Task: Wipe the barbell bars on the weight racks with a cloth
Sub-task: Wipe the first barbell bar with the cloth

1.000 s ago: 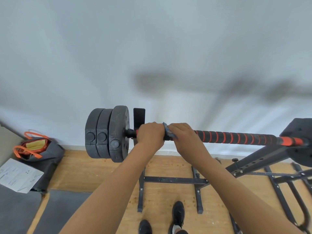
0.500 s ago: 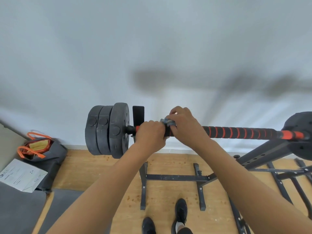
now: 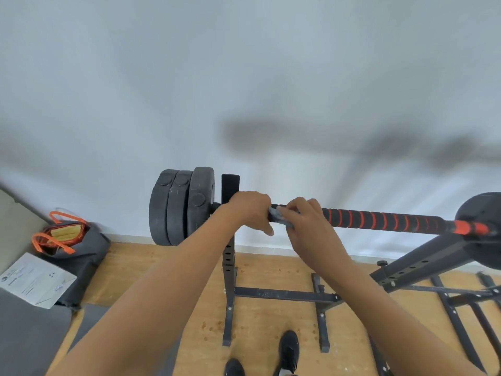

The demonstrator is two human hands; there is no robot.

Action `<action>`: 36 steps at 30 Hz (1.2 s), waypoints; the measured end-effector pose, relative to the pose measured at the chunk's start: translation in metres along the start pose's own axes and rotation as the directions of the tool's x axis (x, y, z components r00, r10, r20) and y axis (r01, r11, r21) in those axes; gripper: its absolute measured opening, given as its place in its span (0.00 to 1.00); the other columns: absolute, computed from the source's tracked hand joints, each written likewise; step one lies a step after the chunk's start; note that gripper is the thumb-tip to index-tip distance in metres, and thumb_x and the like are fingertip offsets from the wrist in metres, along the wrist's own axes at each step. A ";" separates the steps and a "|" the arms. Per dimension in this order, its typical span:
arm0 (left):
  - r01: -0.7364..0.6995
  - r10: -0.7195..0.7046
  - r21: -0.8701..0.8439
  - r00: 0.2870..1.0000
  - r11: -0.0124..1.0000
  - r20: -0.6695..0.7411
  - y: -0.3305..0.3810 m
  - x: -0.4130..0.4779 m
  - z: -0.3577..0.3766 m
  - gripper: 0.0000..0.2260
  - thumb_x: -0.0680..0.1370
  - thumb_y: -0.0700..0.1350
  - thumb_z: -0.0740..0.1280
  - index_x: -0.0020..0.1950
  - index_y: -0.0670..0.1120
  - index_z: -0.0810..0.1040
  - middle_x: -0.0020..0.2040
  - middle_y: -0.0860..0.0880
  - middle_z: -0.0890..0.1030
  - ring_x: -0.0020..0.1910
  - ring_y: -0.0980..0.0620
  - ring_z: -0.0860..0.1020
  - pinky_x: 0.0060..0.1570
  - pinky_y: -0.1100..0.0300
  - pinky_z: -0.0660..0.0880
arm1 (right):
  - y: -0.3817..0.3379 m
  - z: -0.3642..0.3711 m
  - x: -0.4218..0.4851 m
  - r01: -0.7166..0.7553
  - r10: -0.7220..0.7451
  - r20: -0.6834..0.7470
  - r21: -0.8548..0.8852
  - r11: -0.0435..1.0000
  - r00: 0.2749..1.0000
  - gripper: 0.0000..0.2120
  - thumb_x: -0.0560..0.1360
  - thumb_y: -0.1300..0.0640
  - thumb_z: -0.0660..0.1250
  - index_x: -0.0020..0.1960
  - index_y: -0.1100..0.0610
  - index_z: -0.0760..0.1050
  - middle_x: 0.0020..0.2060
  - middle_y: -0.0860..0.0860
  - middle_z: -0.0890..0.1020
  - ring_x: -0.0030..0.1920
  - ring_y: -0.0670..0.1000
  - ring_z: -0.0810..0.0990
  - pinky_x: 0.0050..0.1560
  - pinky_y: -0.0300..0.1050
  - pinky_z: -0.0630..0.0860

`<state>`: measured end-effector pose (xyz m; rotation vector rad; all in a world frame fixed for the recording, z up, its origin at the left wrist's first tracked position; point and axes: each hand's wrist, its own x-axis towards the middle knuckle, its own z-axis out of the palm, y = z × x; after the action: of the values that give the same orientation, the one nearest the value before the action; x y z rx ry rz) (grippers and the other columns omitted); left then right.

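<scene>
Far left: grey bag (image 3: 81, 248) with orange straps on the floor. Three black plates (image 3: 181, 207) on the bar's left end. Left hand (image 3: 249, 210) curled around the barbell bar (image 3: 379, 219) next to the plates. Cloth (image 3: 276, 217) wrapped on the bar between the hands, right hand (image 3: 303, 221) gripping it. Bar sits on the rack (image 3: 423, 259).

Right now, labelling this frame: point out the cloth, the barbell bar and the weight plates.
cloth (image 3: 275, 215): head view, grey fold.
barbell bar (image 3: 379, 220): head view, striped sleeve.
weight plates (image 3: 200, 194): head view, innermost plate's face.
</scene>
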<state>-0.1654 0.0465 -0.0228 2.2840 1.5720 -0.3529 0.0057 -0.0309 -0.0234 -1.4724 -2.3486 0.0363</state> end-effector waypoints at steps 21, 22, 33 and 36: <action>0.158 -0.098 0.108 0.900 0.982 -0.426 0.017 -0.011 0.034 0.12 0.80 0.53 0.69 0.48 0.49 0.68 0.38 0.52 0.72 0.38 0.47 0.73 0.38 0.55 0.66 | 0.019 -0.004 0.044 -0.045 0.049 0.135 -0.032 0.998 0.990 0.08 0.80 0.55 0.63 0.52 0.50 0.81 0.49 0.43 0.76 0.50 0.48 0.69 0.36 0.47 0.76; 0.164 -0.092 0.128 0.893 0.978 -0.441 0.019 -0.012 0.038 0.11 0.81 0.52 0.69 0.49 0.49 0.69 0.38 0.52 0.71 0.38 0.47 0.73 0.39 0.55 0.65 | 0.018 -0.002 0.046 -0.059 0.059 0.139 -0.004 0.998 0.989 0.09 0.80 0.55 0.62 0.51 0.51 0.81 0.48 0.43 0.76 0.49 0.48 0.69 0.37 0.48 0.77; 0.111 -0.112 0.048 0.994 0.993 0.018 0.012 0.014 -0.007 0.05 0.75 0.41 0.66 0.41 0.46 0.71 0.35 0.51 0.75 0.33 0.50 0.73 0.36 0.59 0.70 | 0.001 0.007 0.010 -0.073 0.072 0.059 0.001 0.997 0.996 0.07 0.80 0.59 0.66 0.55 0.53 0.81 0.49 0.46 0.75 0.47 0.50 0.71 0.29 0.42 0.65; 0.098 -0.094 0.025 0.987 0.995 -0.127 0.013 0.009 0.002 0.09 0.76 0.48 0.72 0.46 0.46 0.73 0.38 0.51 0.76 0.37 0.48 0.77 0.37 0.57 0.70 | 0.007 0.006 0.016 -0.081 0.080 0.058 0.013 0.997 0.995 0.07 0.80 0.58 0.66 0.54 0.51 0.80 0.46 0.45 0.75 0.46 0.50 0.71 0.28 0.41 0.63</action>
<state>-0.1499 0.0495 -0.0266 2.2992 1.7541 -0.2635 0.0035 -0.0128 -0.0253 -1.5777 -2.3268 0.1190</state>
